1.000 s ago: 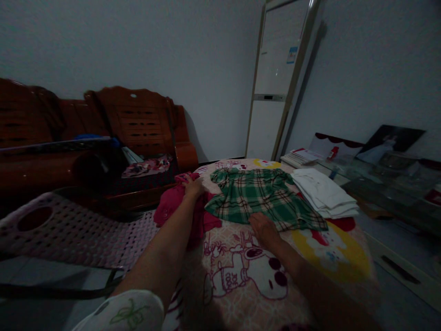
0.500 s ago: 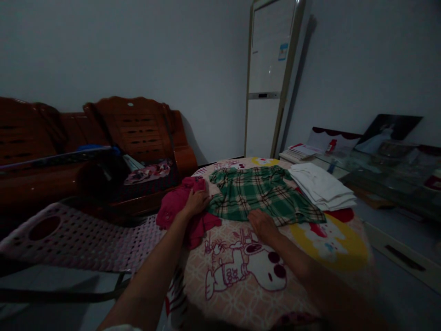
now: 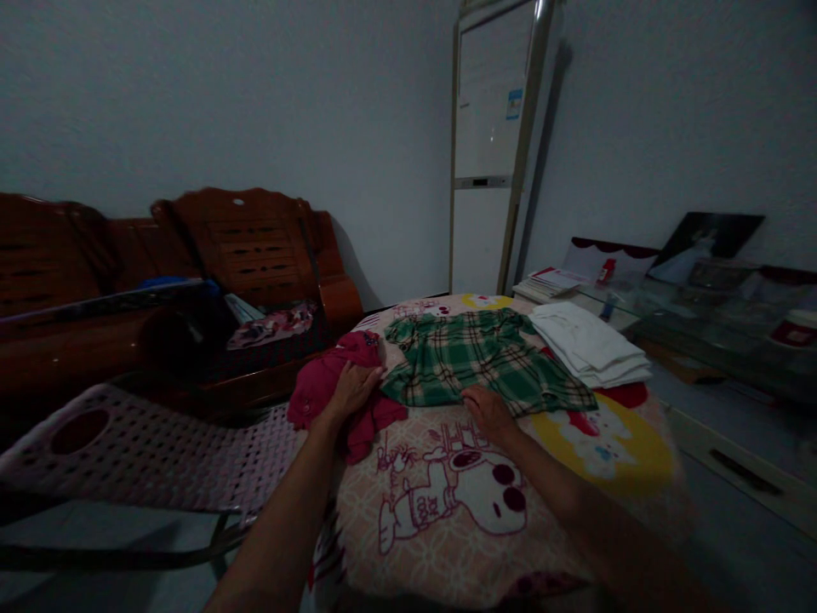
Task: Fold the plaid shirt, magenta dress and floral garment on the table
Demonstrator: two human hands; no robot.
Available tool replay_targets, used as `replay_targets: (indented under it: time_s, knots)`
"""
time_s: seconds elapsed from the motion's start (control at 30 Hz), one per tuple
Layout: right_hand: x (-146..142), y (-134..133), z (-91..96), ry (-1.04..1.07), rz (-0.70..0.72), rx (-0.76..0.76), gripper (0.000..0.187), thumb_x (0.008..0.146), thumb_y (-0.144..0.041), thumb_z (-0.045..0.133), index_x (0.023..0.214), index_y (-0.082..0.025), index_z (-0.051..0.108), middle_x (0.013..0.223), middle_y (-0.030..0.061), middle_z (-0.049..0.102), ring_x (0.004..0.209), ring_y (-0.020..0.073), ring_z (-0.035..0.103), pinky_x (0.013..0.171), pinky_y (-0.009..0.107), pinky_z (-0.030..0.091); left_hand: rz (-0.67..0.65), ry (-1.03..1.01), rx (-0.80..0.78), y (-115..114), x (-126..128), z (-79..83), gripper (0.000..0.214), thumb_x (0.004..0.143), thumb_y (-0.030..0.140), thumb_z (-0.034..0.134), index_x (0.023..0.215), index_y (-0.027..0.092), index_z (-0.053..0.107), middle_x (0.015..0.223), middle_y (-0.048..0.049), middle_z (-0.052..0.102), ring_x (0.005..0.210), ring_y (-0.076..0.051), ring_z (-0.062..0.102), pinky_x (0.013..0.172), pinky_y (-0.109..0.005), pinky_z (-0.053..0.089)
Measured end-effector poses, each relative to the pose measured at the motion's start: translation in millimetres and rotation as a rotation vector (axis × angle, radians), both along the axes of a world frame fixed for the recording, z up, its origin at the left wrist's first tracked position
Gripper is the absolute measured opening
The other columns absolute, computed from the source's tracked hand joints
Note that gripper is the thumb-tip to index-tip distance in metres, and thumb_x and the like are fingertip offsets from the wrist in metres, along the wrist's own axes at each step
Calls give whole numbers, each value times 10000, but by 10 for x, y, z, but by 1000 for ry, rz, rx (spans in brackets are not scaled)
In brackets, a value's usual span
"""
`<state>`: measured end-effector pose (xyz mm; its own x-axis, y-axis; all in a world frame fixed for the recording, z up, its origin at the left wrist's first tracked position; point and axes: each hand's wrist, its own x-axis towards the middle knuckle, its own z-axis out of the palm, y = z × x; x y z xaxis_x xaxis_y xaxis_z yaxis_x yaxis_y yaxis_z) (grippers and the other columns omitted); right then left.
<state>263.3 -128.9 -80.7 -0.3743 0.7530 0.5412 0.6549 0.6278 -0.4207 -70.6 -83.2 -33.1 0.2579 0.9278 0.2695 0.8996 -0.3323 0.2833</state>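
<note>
A green plaid garment (image 3: 476, 353) lies spread on a round table covered with a patterned cloth (image 3: 440, 562). My right hand (image 3: 490, 413) is at its near hem, the fingers curled together on the fabric edge. To the left, a crumpled dark pink garment (image 3: 317, 387) lies on the table's left edge, partly over the side. My left hand (image 3: 352, 392) rests on the pink garment, fingers stretched toward the plaid garment's left edge. Part of the pink fabric is hidden under that hand and forearm.
Folded white cloths (image 3: 587, 340) lie beside the plaid garment on the right. A woven pink chair (image 3: 185, 451) stands close on the left, a wooden sofa (image 3: 242, 247) behind it. Along the right runs a glass-topped cabinet (image 3: 695, 319); a tall white air conditioner (image 3: 485, 153) fills the corner.
My left hand has shifted slightly left and nearer to me over the pink garment, its fingers more stretched out. The right hand stays at the plaid hem. The view has turned a little.
</note>
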Motion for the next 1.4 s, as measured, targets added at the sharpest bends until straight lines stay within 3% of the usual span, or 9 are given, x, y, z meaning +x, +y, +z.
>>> replay_targets:
  time_s: [0.17, 0.37, 0.47, 0.63, 0.73, 0.87, 0.97, 1.1, 1.4]
  knots:
    - [46, 27, 19, 156, -26, -66, 208, 902, -180, 465, 926, -174, 671, 877, 56, 701, 823, 183, 628, 765, 299, 463, -58, 42, -70, -32, -1, 54, 454, 927, 429, 411, 679, 190, 706, 867, -84, 748, 936, -259, 647, 1154, -562, 138]
    - [72, 58, 55, 302, -55, -112, 201, 854, -198, 488, 879, -188, 687, 811, 30, 707, 786, 183, 632, 741, 294, 469, -135, -48, -68, -241, 21, 99, 322, 857, 481, 540, 826, 240, 753, 1003, -51, 752, 1033, -267, 620, 1161, -572, 64]
    - [72, 56, 68, 324, -56, -126, 198, 844, -217, 495, 873, -189, 689, 815, 31, 711, 782, 186, 634, 743, 299, 475, -122, -16, -60, -356, 35, 95, 378, 881, 479, 506, 720, 216, 725, 900, -58, 744, 974, -258, 626, 1161, -569, 62]
    - [80, 47, 92, 318, -66, -149, 199, 840, -220, 500, 881, -193, 693, 823, 31, 716, 786, 189, 634, 744, 301, 479, -82, 180, -131, -462, 42, 170, 271, 783, 320, 590, 550, 186, 626, 791, -64, 710, 895, -265, 632, 1126, -593, 154]
    - [86, 43, 109, 319, -70, -156, 196, 837, -224, 506, 879, -193, 694, 824, 32, 717, 784, 189, 632, 745, 302, 479, -17, 292, -179, -477, 133, 251, 47, 689, 220, 639, 689, 199, 681, 851, -81, 725, 948, -299, 641, 1115, -599, 187]
    - [96, 40, 131, 352, -52, -180, 200, 831, -242, 503, 866, -186, 692, 828, 37, 719, 779, 189, 632, 758, 309, 482, -44, 286, -110, -431, 378, 230, 502, 644, 161, 663, 1144, 199, 658, 1161, -144, 690, 1139, -339, 594, 1119, -540, 255]
    - [100, 43, 135, 378, -65, -200, 198, 818, -258, 513, 858, -187, 693, 829, 37, 719, 780, 190, 631, 755, 309, 481, -135, 185, -94, -352, 516, 114, 552, 700, 134, 605, 1247, 200, 599, 1264, -140, 642, 1155, -282, 596, 1014, -373, 413]
    - [102, 56, 116, 417, -95, -213, 197, 816, -304, 529, 822, -190, 689, 767, 18, 695, 728, 181, 609, 714, 296, 470, -20, 1, -29, -224, 525, -13, 205, 833, 183, 490, 923, 182, 675, 969, -120, 709, 936, -248, 659, 860, -329, 473]
    - [122, 24, 135, 308, -152, -119, 202, 875, -292, 513, 860, -180, 681, 827, 56, 699, 787, 201, 627, 738, 312, 480, 81, -1004, -134, 203, 517, 146, 197, 749, 349, 642, 704, 162, 601, 552, 25, 563, 416, -105, 483, 427, -213, 379]
